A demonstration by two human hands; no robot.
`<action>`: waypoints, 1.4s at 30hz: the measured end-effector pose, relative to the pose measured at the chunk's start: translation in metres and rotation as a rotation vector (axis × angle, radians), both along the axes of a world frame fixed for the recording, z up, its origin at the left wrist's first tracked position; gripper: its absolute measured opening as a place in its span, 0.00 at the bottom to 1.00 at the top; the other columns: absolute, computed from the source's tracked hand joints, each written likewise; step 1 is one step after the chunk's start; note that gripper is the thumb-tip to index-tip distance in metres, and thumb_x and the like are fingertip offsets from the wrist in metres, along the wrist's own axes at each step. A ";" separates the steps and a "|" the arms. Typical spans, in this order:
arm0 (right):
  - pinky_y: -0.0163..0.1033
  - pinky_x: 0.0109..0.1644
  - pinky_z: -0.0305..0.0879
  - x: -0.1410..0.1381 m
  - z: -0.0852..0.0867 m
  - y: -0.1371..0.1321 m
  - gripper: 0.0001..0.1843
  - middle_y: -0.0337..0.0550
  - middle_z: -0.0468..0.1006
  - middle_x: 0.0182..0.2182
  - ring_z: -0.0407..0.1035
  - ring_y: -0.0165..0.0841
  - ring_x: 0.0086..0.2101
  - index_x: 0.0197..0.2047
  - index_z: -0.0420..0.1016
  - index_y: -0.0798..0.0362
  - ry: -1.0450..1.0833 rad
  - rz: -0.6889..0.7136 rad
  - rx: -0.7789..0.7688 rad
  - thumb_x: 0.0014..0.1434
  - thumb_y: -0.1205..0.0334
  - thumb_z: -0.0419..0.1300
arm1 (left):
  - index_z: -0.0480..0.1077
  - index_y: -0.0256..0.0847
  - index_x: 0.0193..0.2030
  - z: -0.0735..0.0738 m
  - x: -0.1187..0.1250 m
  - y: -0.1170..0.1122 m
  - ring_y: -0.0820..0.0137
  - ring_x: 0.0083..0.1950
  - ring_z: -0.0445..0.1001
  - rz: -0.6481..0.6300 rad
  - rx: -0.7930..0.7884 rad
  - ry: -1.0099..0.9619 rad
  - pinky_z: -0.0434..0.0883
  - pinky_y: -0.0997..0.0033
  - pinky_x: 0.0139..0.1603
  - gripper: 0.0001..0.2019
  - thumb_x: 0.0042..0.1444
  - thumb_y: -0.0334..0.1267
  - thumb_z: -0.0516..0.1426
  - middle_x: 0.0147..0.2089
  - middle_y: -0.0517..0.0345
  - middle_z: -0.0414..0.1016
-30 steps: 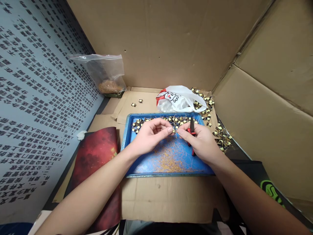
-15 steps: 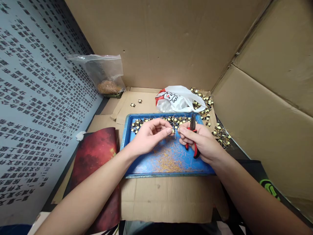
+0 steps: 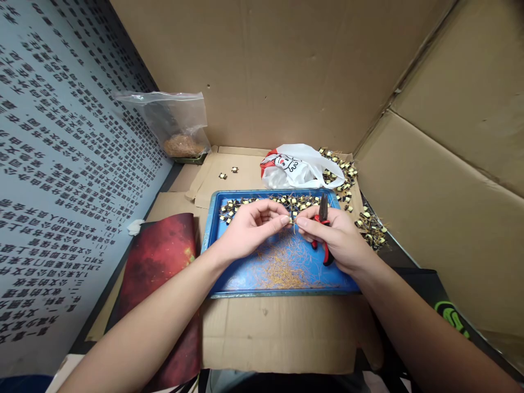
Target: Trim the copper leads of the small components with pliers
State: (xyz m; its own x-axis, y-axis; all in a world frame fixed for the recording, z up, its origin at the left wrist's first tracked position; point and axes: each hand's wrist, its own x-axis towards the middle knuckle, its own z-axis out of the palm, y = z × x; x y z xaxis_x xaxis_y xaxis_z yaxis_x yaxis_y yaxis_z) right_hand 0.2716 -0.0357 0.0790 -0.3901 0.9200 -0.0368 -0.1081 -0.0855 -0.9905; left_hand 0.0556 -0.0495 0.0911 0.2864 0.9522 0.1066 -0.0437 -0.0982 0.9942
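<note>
Above the blue tray [image 3: 241,293], my left hand [image 3: 258,225] pinches a small yellow-and-black coil part with wire leads [image 3: 292,220] between thumb and forefinger. Opposite it, my right hand [image 3: 333,234] is closed around red-and-black pliers [image 3: 323,210], whose dark jaws point away from me. The right thumb and forefinger meet at the side of the coil part, perhaps on one of its wires; that is too small to tell. Many similar coil parts [image 3: 229,210] lie along the tray's far side. Loose copper-coloured wire clippings [image 3: 286,271] cover its near middle.
Behind the tray is a white-and-red plastic bag [image 3: 301,166], with more coil parts [image 3: 371,226] heaped to the right. A clear bag of clippings [image 3: 183,144] stands at the back left. A dark red folder or booklet [image 3: 161,251] lies left. Cardboard walls [image 3: 286,71] enclose the back and right.
My right thumb and forefinger have moved slightly left, closing the gap to the coil part. The pliers have tilted a little in that hand. My left hand has stayed nearly still.
</note>
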 end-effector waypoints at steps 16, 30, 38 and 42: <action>0.35 0.29 0.56 -0.006 0.000 -0.007 0.16 0.29 0.63 0.22 0.50 0.23 0.21 0.35 0.76 0.53 0.244 0.074 -0.176 0.61 0.52 0.75 | 0.79 0.35 0.44 -0.001 -0.001 -0.001 0.74 0.34 0.79 -0.077 -0.042 -0.094 0.74 0.74 0.39 0.12 0.62 0.42 0.71 0.37 0.54 0.85; 0.37 0.29 0.56 -0.006 0.002 -0.010 0.12 0.33 0.66 0.26 0.59 0.29 0.25 0.38 0.72 0.51 -0.153 -0.041 0.276 0.69 0.53 0.63 | 0.78 0.35 0.43 0.002 0.000 -0.002 0.75 0.33 0.74 -0.102 -0.024 -0.067 0.72 0.74 0.38 0.13 0.63 0.44 0.70 0.35 0.56 0.81; 0.39 0.37 0.66 -0.009 0.002 -0.017 0.05 0.39 0.76 0.33 0.69 0.32 0.33 0.40 0.78 0.50 -0.340 -0.261 0.746 0.70 0.66 0.63 | 0.76 0.36 0.42 0.000 -0.002 -0.001 0.77 0.30 0.70 -0.113 -0.044 -0.105 0.70 0.74 0.38 0.11 0.65 0.42 0.68 0.33 0.60 0.78; 0.41 0.40 0.70 -0.006 0.003 -0.016 0.05 0.42 0.80 0.37 0.74 0.35 0.37 0.44 0.79 0.50 -0.365 -0.268 0.855 0.70 0.69 0.64 | 0.76 0.36 0.41 0.000 -0.002 0.000 0.77 0.29 0.69 -0.117 -0.053 -0.103 0.69 0.74 0.37 0.11 0.65 0.42 0.68 0.33 0.60 0.78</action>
